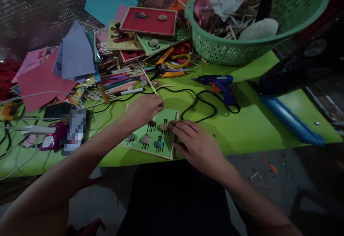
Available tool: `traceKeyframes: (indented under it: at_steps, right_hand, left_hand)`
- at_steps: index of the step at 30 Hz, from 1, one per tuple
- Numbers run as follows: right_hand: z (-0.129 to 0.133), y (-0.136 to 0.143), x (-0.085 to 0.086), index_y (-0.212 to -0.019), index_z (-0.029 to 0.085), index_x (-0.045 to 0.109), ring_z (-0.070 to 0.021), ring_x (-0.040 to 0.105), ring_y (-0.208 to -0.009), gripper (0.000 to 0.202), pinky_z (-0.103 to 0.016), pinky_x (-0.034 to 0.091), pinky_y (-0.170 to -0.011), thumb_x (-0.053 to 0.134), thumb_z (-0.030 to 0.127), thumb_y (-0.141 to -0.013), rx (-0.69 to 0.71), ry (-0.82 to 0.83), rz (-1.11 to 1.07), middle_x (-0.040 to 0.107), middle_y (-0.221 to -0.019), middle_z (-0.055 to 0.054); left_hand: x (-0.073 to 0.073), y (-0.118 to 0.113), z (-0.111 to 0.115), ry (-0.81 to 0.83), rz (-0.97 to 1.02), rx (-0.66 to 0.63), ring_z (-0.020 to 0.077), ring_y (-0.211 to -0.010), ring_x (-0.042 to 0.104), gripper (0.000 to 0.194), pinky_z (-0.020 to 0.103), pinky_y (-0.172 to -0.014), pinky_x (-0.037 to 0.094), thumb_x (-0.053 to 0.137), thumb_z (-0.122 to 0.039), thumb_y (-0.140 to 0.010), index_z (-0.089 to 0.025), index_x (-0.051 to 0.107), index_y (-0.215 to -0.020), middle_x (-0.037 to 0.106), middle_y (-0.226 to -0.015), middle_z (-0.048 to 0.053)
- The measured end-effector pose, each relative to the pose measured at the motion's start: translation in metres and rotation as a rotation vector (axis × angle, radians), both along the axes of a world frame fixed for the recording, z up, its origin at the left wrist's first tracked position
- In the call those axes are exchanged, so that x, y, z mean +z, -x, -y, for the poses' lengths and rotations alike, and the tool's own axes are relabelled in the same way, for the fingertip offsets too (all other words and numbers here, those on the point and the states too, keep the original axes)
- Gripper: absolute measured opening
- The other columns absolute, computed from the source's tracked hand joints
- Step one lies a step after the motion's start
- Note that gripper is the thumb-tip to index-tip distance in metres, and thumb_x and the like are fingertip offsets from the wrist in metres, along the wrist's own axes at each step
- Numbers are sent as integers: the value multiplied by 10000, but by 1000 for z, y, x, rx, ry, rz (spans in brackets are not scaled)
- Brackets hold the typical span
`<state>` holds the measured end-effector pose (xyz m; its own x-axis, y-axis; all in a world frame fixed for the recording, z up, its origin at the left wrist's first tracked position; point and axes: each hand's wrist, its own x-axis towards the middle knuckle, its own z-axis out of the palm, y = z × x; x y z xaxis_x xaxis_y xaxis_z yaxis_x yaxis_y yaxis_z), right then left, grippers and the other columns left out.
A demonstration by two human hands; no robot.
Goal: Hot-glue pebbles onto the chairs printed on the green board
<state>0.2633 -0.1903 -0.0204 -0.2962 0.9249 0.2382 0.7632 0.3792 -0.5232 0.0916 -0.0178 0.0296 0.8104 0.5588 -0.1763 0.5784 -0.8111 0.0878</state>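
A green card (138, 135) edged with thin wooden sticks lies near the table's front edge. Small stones, one of them blue (159, 144), sit on it among black drawn figures. Over the card's upper part is my left hand (145, 110), its fingers closed. A thin wooden stick (149, 81) rises from these fingers, leaning up and left; where it meets them is partly hidden. My right hand (197, 142) rests across the card's right edge, fingers stretched out and thumb apart, with the fingertips close to a beige stone (163, 127).
A blue glue gun (221, 85) lies right of the card, its black cable looping behind. Pliers (161, 67), markers and sticks are heaped at the back, beside framed cards (150, 26) and a green basket (228, 53). A phone (76, 132) lies left; a blue tray (292, 121) lies right.
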Motion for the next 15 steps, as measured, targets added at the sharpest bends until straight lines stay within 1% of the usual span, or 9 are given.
traceKeyframes:
  at_steps: [4,8,11,15]
  right_hand:
    - [-1,0,2,-1391,98,578,-295,561,-1282,418,-483,507,-1124,538,263,-1009,10,-13,19,645,-1394,-125]
    - [0,0,2,-1381,92,588,-295,563,-1279,415,-477,503,-1129,551,253,-1000,16,-6,27,644,-1398,-126]
    - [0,0,2,-1373,92,592,-295,565,-1272,410,-478,508,-1122,548,255,-1000,10,-7,24,647,-1390,-127]
    - [-1,-1,2,-1359,85,601,-296,567,-1266,402,-477,524,-1104,541,270,-1006,8,-15,18,654,-1371,-131]
  left_hand:
    - [-3,-2,6,-105,-53,-35,232,-867,661,120,331,-725,443,576,-203,-987,-147,673,-945,692,-905,73]
    - [-6,-6,13,-220,-95,-71,249,-862,669,134,335,-706,454,536,-108,-971,-140,664,-944,685,-882,92]
    - [-6,-9,17,-230,-134,-86,257,-881,672,158,338,-728,471,532,-44,-936,-121,668,-950,683,-891,111]
    - [-4,-9,18,-238,-175,-108,263,-922,667,172,342,-768,491,514,-48,-941,-108,671,-980,681,-916,122]
